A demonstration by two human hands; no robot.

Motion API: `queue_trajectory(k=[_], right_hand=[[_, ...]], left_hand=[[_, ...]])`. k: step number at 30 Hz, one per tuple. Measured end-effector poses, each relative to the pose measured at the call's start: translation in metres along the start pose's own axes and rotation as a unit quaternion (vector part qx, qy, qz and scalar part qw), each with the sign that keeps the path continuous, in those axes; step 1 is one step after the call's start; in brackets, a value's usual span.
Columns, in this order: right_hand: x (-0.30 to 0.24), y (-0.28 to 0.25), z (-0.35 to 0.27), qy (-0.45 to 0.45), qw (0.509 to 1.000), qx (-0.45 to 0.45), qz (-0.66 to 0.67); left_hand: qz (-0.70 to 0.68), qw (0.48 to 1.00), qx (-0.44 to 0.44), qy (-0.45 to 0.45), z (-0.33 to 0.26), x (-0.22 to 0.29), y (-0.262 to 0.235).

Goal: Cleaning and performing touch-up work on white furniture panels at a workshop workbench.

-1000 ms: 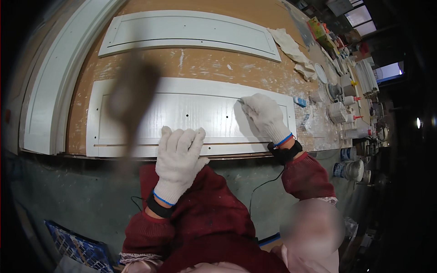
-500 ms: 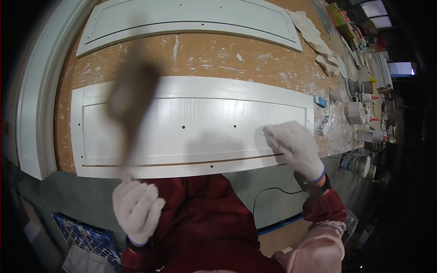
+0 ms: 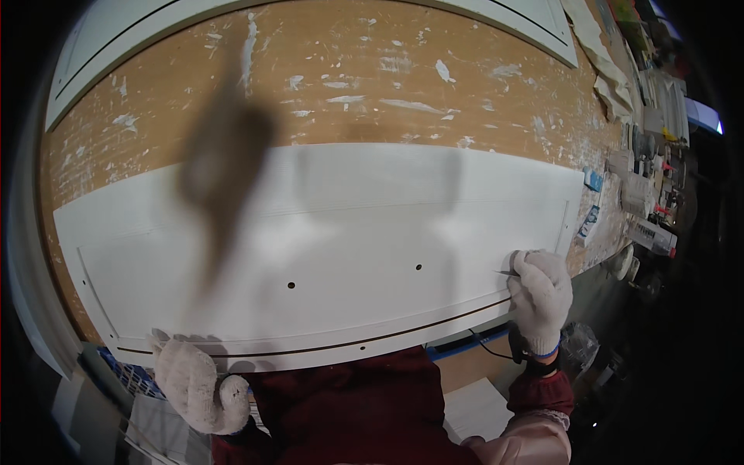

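Observation:
A white panel (image 3: 356, 248) with a recessed middle and small dark holes lies on the bench in front of me. A dark brown groove (image 3: 372, 335) runs along its near side. My left hand (image 3: 198, 387), in a white knit glove, is at the panel's near left edge, fingers on the rim and thumb held apart. My right hand (image 3: 540, 298), gloved likewise, is closed near the right end of the groove. From its fingers sticks a thin pointed tool (image 3: 505, 273), its tip towards the left; the rest is hidden in the glove.
The brown bench (image 3: 349, 85) is spotted with white paint. Another pale panel (image 3: 496, 15) lies at the far side, with a cream cloth (image 3: 608, 74) beside it. Small blue-and-white packets (image 3: 589, 223) and bottles (image 3: 655, 236) stand right. A blurred brown smear covers the left middle.
My view has come closer to the panel. The left hand has gone from off the front edge onto the panel's near left rim. The right hand now sits lower, nearer the right front corner.

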State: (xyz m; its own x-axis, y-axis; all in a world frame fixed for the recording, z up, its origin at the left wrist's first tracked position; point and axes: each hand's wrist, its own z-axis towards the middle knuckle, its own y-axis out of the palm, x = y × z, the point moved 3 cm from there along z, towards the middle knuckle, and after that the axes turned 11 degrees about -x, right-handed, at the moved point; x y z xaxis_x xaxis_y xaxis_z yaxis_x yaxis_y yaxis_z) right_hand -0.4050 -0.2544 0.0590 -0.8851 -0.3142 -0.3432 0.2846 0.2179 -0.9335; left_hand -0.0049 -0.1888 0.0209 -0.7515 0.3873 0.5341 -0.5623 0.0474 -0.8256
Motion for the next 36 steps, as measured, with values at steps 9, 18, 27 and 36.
queue_trajectory(k=[9,18,27,36], right_hand=[[0.007,0.004,-0.011,0.039,0.998,0.001,0.039],[0.001,-0.007,-0.001,0.013,0.999,-0.013,0.030],[-0.017,-0.027,0.034,-0.036,0.995,-0.088,0.038],[-0.009,-0.062,0.078,-0.018,0.980,0.104,-0.170]], left_hand=[[0.057,0.998,-0.026,-0.007,0.017,0.001,0.009],[0.020,1.000,-0.005,0.023,0.048,0.005,0.010],[0.032,0.999,0.003,-0.002,0.034,0.016,0.002],[0.064,0.992,0.100,-0.032,0.005,0.031,-0.016]])
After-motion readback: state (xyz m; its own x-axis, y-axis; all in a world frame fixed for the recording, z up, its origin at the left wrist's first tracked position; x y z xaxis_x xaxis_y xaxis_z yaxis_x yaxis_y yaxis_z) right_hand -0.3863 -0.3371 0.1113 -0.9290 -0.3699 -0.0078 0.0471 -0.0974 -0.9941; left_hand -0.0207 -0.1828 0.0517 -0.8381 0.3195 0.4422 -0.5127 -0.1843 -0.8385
